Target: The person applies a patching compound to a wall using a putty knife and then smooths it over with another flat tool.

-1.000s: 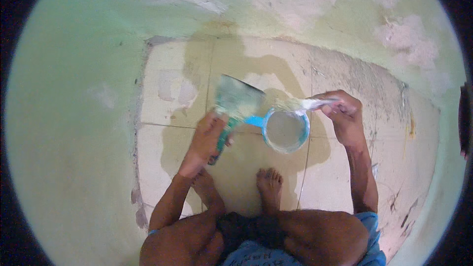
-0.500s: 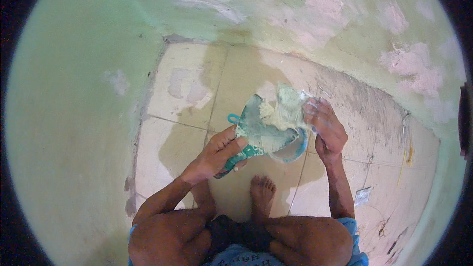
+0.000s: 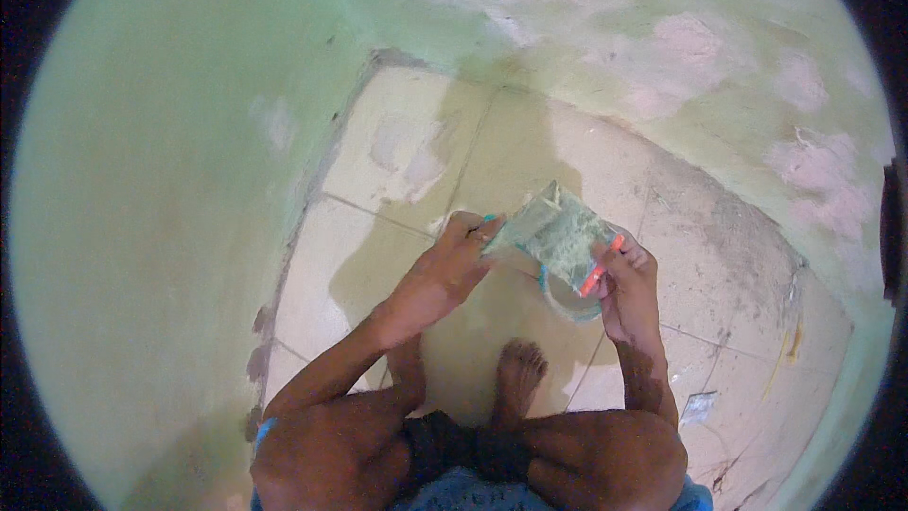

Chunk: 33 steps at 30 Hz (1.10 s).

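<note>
In the head view, the two hands are apart, each clamped on a flat tool. The left hand (image 3: 446, 267) is closed on a scraper (image 3: 514, 230), whose blade projects to the right of the fingers; the handle is hidden by the hand. The right hand (image 3: 628, 286) pinches a spreader (image 3: 566, 242) along its orange edge strip (image 3: 602, 267), with the thumb on the near face. The spreader blade extends leftward from the right hand and overlaps the scraper blade between the two hands; actual contact cannot be determined. Pale paste coats the spreader face. A round container (image 3: 581, 316) with a blue rim is located beneath the blades, just left of the right hand, and is partly hidden by them. Below and between the hands, a bare foot (image 3: 519, 371) rests on the tiled floor (image 3: 605, 156). A small pale sheet (image 3: 698, 407) lies below the right hand. Beyond the hands, a green wall (image 3: 317, 0) carries pinkish-white patches (image 3: 698, 43).
</note>
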Available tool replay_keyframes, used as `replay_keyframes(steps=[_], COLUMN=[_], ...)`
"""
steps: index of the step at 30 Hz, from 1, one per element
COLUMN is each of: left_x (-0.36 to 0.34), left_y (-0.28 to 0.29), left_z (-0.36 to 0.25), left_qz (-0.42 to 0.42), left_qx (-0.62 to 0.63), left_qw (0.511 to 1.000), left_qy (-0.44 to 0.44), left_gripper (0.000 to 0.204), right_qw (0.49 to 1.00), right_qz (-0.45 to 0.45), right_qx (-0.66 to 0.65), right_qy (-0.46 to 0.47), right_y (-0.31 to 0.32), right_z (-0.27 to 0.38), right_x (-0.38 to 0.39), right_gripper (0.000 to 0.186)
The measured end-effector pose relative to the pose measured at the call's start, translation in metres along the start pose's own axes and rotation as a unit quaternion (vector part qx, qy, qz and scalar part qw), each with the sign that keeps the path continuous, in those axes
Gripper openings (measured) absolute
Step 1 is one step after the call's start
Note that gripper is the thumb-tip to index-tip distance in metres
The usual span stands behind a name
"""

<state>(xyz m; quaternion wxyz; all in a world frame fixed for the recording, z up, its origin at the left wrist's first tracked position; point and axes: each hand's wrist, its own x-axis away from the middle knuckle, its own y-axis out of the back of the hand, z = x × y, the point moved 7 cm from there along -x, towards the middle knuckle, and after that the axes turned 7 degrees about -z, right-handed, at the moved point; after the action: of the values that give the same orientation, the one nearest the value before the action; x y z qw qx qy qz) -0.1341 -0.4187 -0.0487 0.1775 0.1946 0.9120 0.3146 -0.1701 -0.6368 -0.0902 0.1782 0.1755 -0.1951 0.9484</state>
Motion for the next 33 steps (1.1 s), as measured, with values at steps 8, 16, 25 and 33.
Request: replay_keyframes(steps=[8,16,25,33], left_x=[0.052,0.156,0.168,0.109], left_y=[0.029,0.189,0.312,0.356], left_z=[0.09,0.084,0.009,0.009], left_qz=[0.018,-0.237,-0.355,-0.317], left_qx=[-0.051,-0.134,-0.137,-0.156], left_qw=[0.917,0.917,0.89,0.92], left_qy=[0.395,0.291,0.251,0.167], left_gripper=[0.035,0.018,0.02,0.013], right_qw=[0.981,0.955,0.983,0.976], right_qz=[0.139,0.292,0.177,0.08], right_qx=[-0.124,0.052,-0.008,-0.143], right_qy=[-0.05,0.024,-0.037,-0.145], right_y=[-0.058,-0.184,-0.298,-0.317], right_z=[-0.017,0.079,-0.064,-0.197], right_x=[-0.013,-0.044,-0.146,-0.186], right_gripper=[0.036,0.017,0.016,0.015])
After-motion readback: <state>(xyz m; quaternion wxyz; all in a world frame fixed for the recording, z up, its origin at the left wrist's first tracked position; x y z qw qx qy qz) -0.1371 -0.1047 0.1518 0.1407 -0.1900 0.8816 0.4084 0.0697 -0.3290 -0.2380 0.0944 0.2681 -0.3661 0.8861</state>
